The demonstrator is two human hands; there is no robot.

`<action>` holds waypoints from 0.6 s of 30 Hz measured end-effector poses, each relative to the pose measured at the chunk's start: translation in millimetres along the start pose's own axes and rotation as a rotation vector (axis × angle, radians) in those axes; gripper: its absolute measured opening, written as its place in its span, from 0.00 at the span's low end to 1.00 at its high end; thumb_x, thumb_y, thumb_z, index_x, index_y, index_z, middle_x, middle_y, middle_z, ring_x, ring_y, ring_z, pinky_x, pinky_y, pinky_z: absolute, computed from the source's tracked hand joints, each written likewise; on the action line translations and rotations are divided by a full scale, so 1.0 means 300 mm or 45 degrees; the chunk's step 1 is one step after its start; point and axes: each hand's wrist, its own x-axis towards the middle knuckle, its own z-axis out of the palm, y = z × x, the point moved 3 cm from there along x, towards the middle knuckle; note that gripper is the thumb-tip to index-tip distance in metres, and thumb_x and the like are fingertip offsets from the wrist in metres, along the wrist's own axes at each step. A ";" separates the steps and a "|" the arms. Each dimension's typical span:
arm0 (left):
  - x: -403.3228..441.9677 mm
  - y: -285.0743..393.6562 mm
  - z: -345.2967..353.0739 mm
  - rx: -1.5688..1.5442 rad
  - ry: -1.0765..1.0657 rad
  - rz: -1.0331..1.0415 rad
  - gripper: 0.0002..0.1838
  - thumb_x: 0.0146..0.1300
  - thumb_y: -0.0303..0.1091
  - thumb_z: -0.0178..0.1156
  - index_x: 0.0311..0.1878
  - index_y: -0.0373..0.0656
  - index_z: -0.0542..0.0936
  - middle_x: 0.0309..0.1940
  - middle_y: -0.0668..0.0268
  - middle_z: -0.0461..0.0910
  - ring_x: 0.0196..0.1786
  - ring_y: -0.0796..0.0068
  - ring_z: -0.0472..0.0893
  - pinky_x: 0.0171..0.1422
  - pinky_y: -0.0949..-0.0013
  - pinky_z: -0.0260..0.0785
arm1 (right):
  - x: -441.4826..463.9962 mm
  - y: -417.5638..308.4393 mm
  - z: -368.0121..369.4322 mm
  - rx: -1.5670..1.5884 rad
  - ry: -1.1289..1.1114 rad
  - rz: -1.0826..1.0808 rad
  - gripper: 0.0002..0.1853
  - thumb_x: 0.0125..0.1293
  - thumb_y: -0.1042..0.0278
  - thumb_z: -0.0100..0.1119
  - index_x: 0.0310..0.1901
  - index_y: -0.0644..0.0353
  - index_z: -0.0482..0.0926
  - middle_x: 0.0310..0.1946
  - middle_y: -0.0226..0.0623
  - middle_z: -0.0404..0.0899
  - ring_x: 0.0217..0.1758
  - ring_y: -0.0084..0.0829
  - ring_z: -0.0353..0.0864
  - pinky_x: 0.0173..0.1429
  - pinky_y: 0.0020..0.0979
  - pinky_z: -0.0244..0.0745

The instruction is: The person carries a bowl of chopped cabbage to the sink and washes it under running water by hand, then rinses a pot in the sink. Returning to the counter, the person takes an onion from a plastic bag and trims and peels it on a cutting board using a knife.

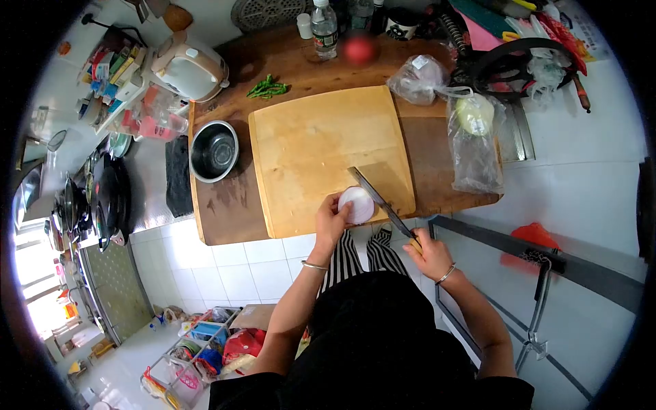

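Note:
At the near edge of the wooden cutting board [328,137], my left hand [331,220] grips a halved onion [357,205], its pale cut face with a purple rim turned up. My right hand [430,254] is wrapped round the light handle of a kitchen knife [378,198]. The blade runs diagonally across the board's front, close along the right side of the onion; whether it touches cannot be made out.
A metal bowl [214,152] stands left of the board, with green peppers [268,87] behind it. Bagged vegetables [474,116] lie to the right. An electric kettle [189,66] and a plastic bottle [324,31] stand at the back. A dark metal frame [533,254] is at my right.

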 end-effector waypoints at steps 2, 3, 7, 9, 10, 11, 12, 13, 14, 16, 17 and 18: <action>-0.001 -0.001 -0.002 0.031 0.013 0.015 0.15 0.62 0.28 0.60 0.50 0.34 0.73 0.40 0.61 0.79 0.37 0.74 0.80 0.32 0.71 0.78 | 0.000 -0.001 0.001 -0.001 -0.034 0.026 0.20 0.63 0.55 0.57 0.48 0.60 0.67 0.25 0.50 0.78 0.29 0.53 0.79 0.30 0.45 0.73; -0.003 0.006 -0.002 0.063 0.023 0.034 0.14 0.61 0.28 0.60 0.49 0.34 0.74 0.39 0.61 0.79 0.36 0.74 0.80 0.34 0.71 0.78 | 0.001 -0.003 0.001 0.003 -0.058 0.044 0.20 0.63 0.55 0.57 0.48 0.60 0.67 0.25 0.51 0.78 0.30 0.53 0.79 0.30 0.45 0.73; -0.007 0.024 0.001 0.095 0.049 0.068 0.13 0.61 0.26 0.60 0.48 0.32 0.74 0.38 0.57 0.81 0.37 0.74 0.81 0.40 0.72 0.75 | 0.001 0.002 0.011 -0.006 -0.075 0.046 0.20 0.64 0.55 0.57 0.47 0.61 0.67 0.26 0.51 0.78 0.30 0.54 0.79 0.31 0.46 0.73; -0.008 0.024 0.000 0.124 0.053 0.088 0.14 0.61 0.27 0.61 0.48 0.32 0.74 0.38 0.58 0.81 0.38 0.74 0.80 0.41 0.73 0.74 | 0.004 0.006 0.017 -0.010 -0.096 0.060 0.20 0.64 0.54 0.56 0.47 0.61 0.67 0.26 0.51 0.78 0.30 0.54 0.79 0.31 0.46 0.73; -0.007 0.020 0.000 0.125 0.054 0.086 0.14 0.61 0.27 0.61 0.48 0.32 0.74 0.38 0.58 0.81 0.38 0.74 0.80 0.41 0.73 0.74 | 0.004 0.008 0.019 -0.019 -0.113 0.074 0.20 0.64 0.54 0.56 0.47 0.61 0.66 0.26 0.51 0.78 0.31 0.54 0.79 0.32 0.46 0.73; -0.005 0.015 0.000 0.110 0.057 0.094 0.14 0.61 0.27 0.61 0.49 0.32 0.74 0.38 0.58 0.81 0.38 0.74 0.80 0.41 0.73 0.74 | 0.007 0.008 0.017 -0.018 -0.116 0.075 0.20 0.64 0.54 0.56 0.47 0.61 0.66 0.26 0.51 0.78 0.31 0.54 0.79 0.32 0.46 0.73; -0.003 0.006 -0.001 0.095 0.059 0.101 0.14 0.61 0.27 0.60 0.49 0.32 0.74 0.38 0.58 0.81 0.38 0.74 0.80 0.41 0.73 0.74 | 0.011 0.009 0.013 0.006 -0.130 0.100 0.20 0.64 0.53 0.55 0.47 0.61 0.66 0.26 0.52 0.78 0.31 0.55 0.79 0.32 0.46 0.73; -0.001 -0.005 -0.002 0.097 0.058 0.096 0.14 0.61 0.27 0.60 0.49 0.32 0.74 0.38 0.58 0.81 0.38 0.74 0.80 0.41 0.73 0.74 | 0.014 0.009 0.010 0.030 -0.145 0.126 0.20 0.64 0.53 0.55 0.47 0.61 0.66 0.26 0.52 0.78 0.31 0.55 0.79 0.32 0.47 0.73; 0.001 -0.017 -0.003 0.054 0.054 0.053 0.14 0.62 0.27 0.60 0.49 0.32 0.74 0.38 0.58 0.81 0.38 0.74 0.80 0.41 0.73 0.74 | 0.018 0.004 0.008 0.032 -0.146 0.129 0.20 0.64 0.53 0.55 0.47 0.61 0.66 0.26 0.52 0.78 0.31 0.55 0.79 0.32 0.47 0.73; 0.003 -0.014 0.001 0.011 0.046 0.012 0.15 0.62 0.27 0.60 0.50 0.32 0.74 0.38 0.58 0.81 0.38 0.74 0.80 0.42 0.73 0.74 | 0.033 -0.013 0.005 -0.032 -0.148 0.105 0.20 0.66 0.48 0.51 0.45 0.58 0.63 0.23 0.50 0.78 0.28 0.56 0.77 0.28 0.50 0.70; 0.003 -0.012 0.002 0.014 0.056 0.012 0.14 0.62 0.27 0.60 0.50 0.32 0.74 0.39 0.58 0.81 0.38 0.74 0.80 0.42 0.73 0.74 | 0.040 -0.017 -0.001 -0.032 -0.146 0.106 0.20 0.66 0.48 0.51 0.45 0.58 0.63 0.23 0.50 0.78 0.28 0.56 0.77 0.28 0.50 0.70; 0.001 -0.007 0.002 0.017 0.068 0.011 0.14 0.62 0.27 0.59 0.50 0.32 0.74 0.39 0.57 0.81 0.38 0.74 0.80 0.41 0.73 0.74 | 0.047 -0.018 -0.003 -0.024 -0.184 0.140 0.21 0.66 0.48 0.51 0.44 0.58 0.63 0.23 0.51 0.78 0.28 0.57 0.77 0.29 0.50 0.70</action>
